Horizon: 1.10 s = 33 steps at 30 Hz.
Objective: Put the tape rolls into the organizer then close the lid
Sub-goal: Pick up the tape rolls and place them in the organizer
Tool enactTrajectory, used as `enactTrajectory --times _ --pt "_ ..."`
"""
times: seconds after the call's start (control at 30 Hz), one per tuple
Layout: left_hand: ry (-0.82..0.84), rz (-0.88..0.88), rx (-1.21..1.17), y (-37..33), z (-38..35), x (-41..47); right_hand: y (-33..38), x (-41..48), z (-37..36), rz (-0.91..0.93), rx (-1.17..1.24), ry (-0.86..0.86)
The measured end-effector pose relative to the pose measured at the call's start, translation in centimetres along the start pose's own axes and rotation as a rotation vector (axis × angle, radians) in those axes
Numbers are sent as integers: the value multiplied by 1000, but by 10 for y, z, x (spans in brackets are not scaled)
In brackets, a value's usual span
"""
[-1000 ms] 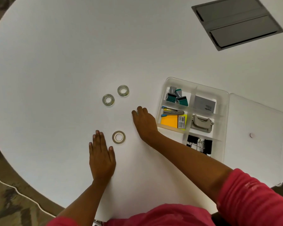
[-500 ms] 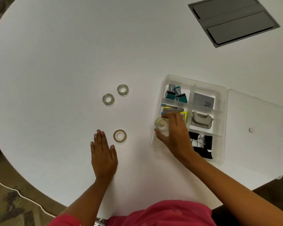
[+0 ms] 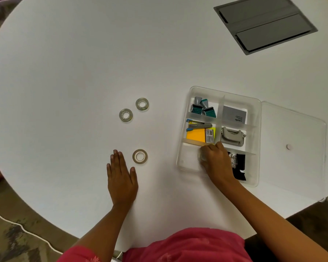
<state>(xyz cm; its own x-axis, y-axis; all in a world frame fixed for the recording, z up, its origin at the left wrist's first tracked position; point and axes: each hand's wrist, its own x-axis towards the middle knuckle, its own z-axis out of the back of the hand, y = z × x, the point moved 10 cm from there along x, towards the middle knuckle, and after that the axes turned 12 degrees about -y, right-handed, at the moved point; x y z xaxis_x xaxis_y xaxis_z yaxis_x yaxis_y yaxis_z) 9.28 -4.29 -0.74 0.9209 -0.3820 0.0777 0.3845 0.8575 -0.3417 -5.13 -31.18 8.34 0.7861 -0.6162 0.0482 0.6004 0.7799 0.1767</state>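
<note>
Three clear tape rolls lie on the white round table: two side by side and one nearer me. My left hand rests flat on the table just left of the near roll, holding nothing. The clear plastic organizer stands to the right, its lid swung open flat on its right side. My right hand reaches into the organizer's near-left compartment, fingers closed on a blurred clear tape roll held low inside it.
Other compartments hold stamps, a grey card box, a stapler with orange sticky notes, a hole punch and black binder clips. A grey hatch sits in the table at the far right.
My right hand picked up a tape roll from the table, carried it right over the organizer and lowered it into the near-left compartment. My left hand stayed flat.
</note>
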Motion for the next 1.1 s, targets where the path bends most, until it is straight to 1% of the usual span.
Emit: enactTrajectory --times 0.23,0.37,0.43,0.57,0.63,0.77,0.9,1.0,1.1 --pt "37 -28 -18 -6 5 1 3 -2 -4 -7 -94 -8" --pt "58 -40 -6 -18 11 4 0 -5 -2 -34 -26 4" --pt "51 -55 -32 -29 16 9 0 -8 9 -28 28 -41" --pt "74 -117 -63 -51 20 15 -8 -20 44 -27 102 -226" --pt "69 -113 -97 -57 23 16 -21 -27 55 -66 110 -289" --pt "75 -76 -182 -62 26 19 -52 -46 60 -161 122 -340" --pt "49 -71 -276 -76 35 21 -95 -69 60 -368 84 -424" --pt "17 -141 -390 -112 49 21 -113 -82 60 -450 67 -461" --pt "55 -312 -485 -172 57 13 -114 -84 59 -440 92 -470"
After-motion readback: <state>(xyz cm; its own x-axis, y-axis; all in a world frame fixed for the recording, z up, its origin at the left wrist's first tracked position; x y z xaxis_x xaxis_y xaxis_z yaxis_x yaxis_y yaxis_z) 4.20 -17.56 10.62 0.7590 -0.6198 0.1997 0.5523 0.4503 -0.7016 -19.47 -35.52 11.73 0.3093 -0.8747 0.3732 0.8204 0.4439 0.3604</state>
